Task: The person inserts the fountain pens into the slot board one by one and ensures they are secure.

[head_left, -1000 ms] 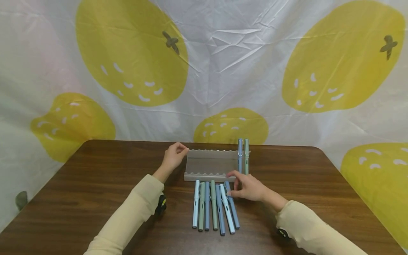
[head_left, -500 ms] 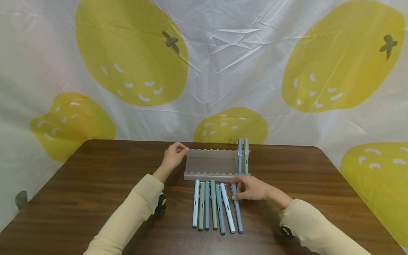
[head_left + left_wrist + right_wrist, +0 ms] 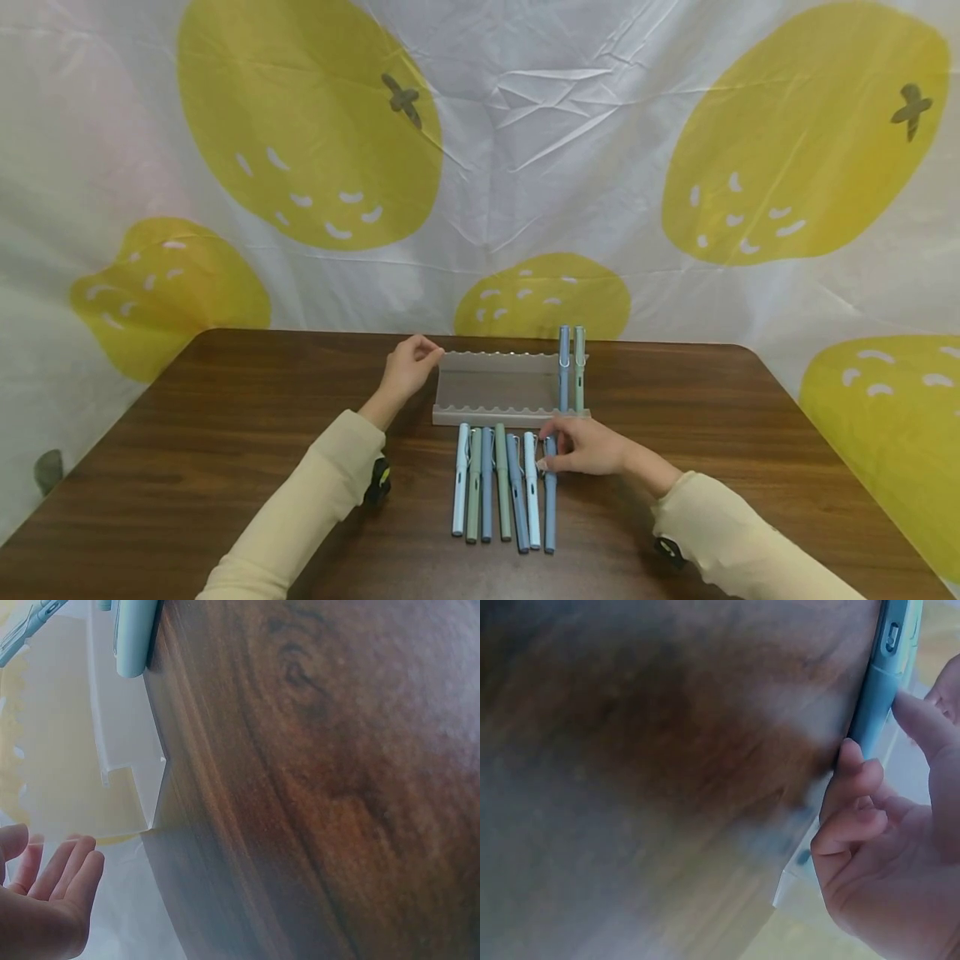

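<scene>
The right hand (image 3: 588, 446) pinches the upper end of a blue pen (image 3: 551, 508), thumb against finger, the pen lying on the wooden table (image 3: 225, 467) at the right end of a row. The left hand (image 3: 407, 368) pinches the upper left corner of a clear rack (image 3: 495, 385) between thumb and fingertips.

The rack stands near the table's far edge, and its scalloped front lip lies just beyond the row's clip ends. In its 2 rightmost notches lean a blue-capped pen (image 3: 564, 367) and a green-capped pen (image 3: 580, 367), with notches free to their left. To the held pen's left lie 6 loose pens (image 3: 503, 492), close together; a narrow strip of wood separates the nearest, a light blue pen (image 3: 532, 500). Broad wood stretches to the table's left and right edges; the fruit-printed cloth (image 3: 525, 192) hangs behind. Any lettering on the pens is too small to read.
</scene>
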Demonstrator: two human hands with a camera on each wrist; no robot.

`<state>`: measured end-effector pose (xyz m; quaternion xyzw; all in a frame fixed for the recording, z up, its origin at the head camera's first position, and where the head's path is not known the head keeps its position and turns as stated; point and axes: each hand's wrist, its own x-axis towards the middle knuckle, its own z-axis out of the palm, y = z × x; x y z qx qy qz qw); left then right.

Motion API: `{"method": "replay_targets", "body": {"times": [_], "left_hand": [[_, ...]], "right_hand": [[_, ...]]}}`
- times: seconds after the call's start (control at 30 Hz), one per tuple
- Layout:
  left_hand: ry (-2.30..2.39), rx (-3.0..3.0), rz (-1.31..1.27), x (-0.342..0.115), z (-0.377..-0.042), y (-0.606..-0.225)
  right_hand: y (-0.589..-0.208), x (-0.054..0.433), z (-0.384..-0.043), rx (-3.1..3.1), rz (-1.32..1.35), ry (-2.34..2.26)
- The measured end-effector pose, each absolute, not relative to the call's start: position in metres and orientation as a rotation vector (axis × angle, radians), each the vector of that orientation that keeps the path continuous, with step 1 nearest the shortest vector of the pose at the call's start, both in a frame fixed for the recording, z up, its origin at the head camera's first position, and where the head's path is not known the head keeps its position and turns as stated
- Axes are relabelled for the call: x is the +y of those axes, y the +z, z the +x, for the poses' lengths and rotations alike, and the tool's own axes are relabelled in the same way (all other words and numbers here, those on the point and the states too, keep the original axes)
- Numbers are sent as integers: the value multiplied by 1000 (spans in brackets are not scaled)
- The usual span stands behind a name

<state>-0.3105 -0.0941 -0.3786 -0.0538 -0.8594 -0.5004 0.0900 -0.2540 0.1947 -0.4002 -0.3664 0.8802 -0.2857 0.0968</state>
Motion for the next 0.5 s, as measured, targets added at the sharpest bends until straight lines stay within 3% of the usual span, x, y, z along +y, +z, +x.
{"method": "replay_targets", "body": {"times": [0.27,0.5], "left_hand": [[-1484,-2553,-170,-94,-311,-380],[-1490,-2557,-168,-94,-311,-379]], "right_hand": [[-403,193,-253,2667,-1061,-876],[-402,197,-251,2495,-876,-1090]]}}
